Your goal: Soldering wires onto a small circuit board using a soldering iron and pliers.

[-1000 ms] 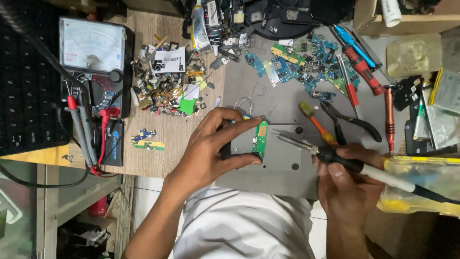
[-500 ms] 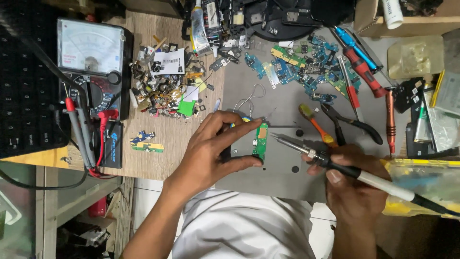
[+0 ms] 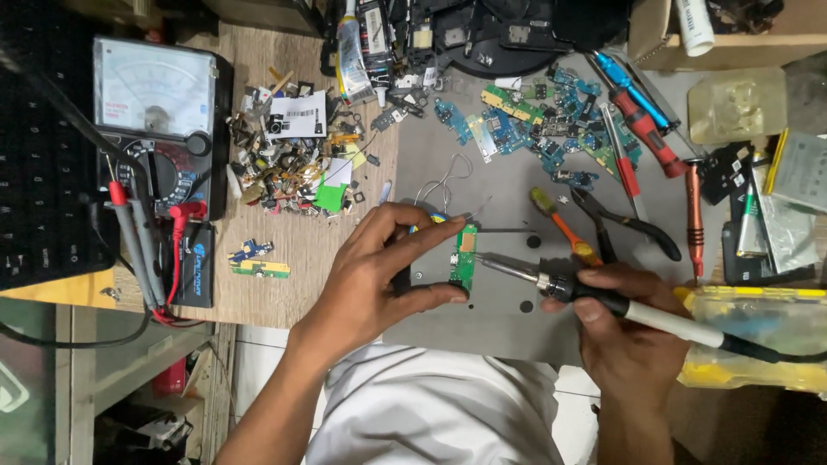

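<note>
Cluttered bench, seen from above: a grey work mat (image 3: 551,155) over a wooden top, with an analogue multimeter (image 3: 159,120) at ten o'clock and a scatter of small blue-green boards (image 3: 551,129) at twelve.

Near the mat's front edge the left hand (image 3: 379,275) pinches a small green circuit board (image 3: 466,258) between thumb below and fingertips above. The board's long axis runs twelve to six, roughly upright in the view, and its right-hand face is left open. From the right hand (image 3: 629,336) the board lies at about ten o'clock, near but not touching.

That right hand is clenched around the dark grip of a soldering iron (image 3: 594,297) (white handle trailing off toward four o'clock), and the iron's metal shaft points toward ten o'clock, its tip just beside the board's upper right edge; whether it touches cannot be told. An orange-handled screwdriver (image 3: 564,226) and black pliers (image 3: 620,224) lie just beyond the iron at one o'clock.
</note>
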